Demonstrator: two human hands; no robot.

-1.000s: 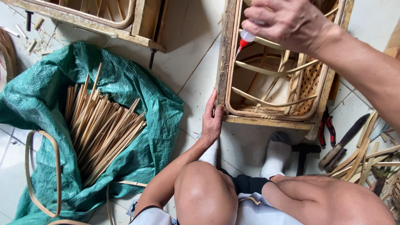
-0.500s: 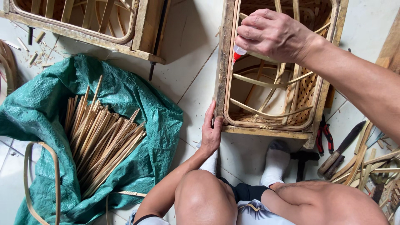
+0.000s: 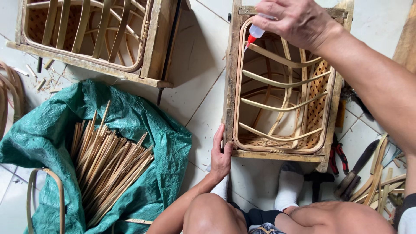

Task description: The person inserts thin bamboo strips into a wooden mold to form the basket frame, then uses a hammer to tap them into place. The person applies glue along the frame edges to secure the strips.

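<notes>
Rattan strips curved across a wooden frame [image 3: 231,86] that stood on the tiled floor [image 3: 195,65], its long axis running away from the person's knees toward the top of the view. Inside it sat a half-woven basket [image 3: 318,86], open side up, with lattice weave along its right wall.

The right hand [image 3: 299,19] hovered over the far end of the frame, fingers clamped on a small white bottle [image 3: 256,31]. The bottle was tilted, its long axis slanting down and to the left, and its red nozzle [image 3: 248,41] pointed at the basket's rim near the far left corner. Whether the tip touched the rim could not be told.

The left hand [image 3: 221,156] lay against the near left corner of the frame, fingers together and flat on the wood, thumb along the near edge.

To the left lay a green tarp [image 3: 143,125] holding a heap of cut sticks [image 3: 106,169], most of them slanting the same way. A second frame [image 3: 158,43] stood beyond it. Pliers [image 3: 338,156] and a knife [image 3: 357,167] lay just right of the near frame. White-socked feet [image 3: 288,186] rested on the floor below it.
</notes>
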